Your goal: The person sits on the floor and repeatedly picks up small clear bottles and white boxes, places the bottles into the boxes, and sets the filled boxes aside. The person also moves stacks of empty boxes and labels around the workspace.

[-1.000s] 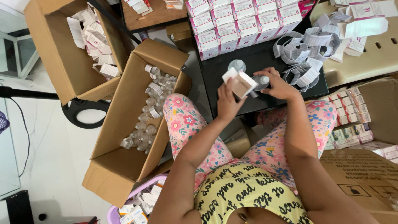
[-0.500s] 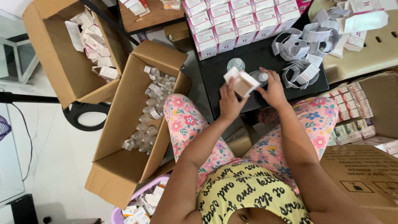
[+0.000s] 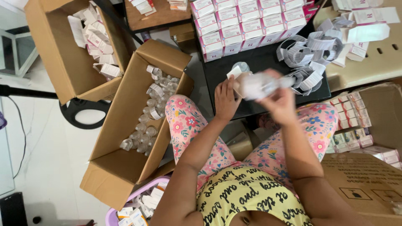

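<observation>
Up front, the small carton [image 3: 239, 77] sits over the near edge of the black table [image 3: 268, 67], white w/ a tan open flap, held end-on. A pale leaflet or strip [image 3: 261, 86] crosses it to the right, motion-blurred, so its exact shape is unclear. Left hand [image 3: 226, 99] is palm-down, fingers pointing away from the body, grip closed on the carton's left side. Right hand [image 3: 279, 100] is raised just beside it, wrist bent, blurred; grip pinches the leaflet, fingers narrow. Both forearms run up from the lap over floral trousers.

Behind the hands: a clear bottle [image 3: 240, 67] on the table, rows of pink-and-white boxes [image 3: 247, 21] at the far edge, a heap of curled white label strips [image 3: 307, 52] to the right. Left of the knees, an open cardboard box [image 3: 125, 167] w/ more bottles [image 3: 148, 121]; another box [image 3: 54, 54] beyond it holds flat cartons.
</observation>
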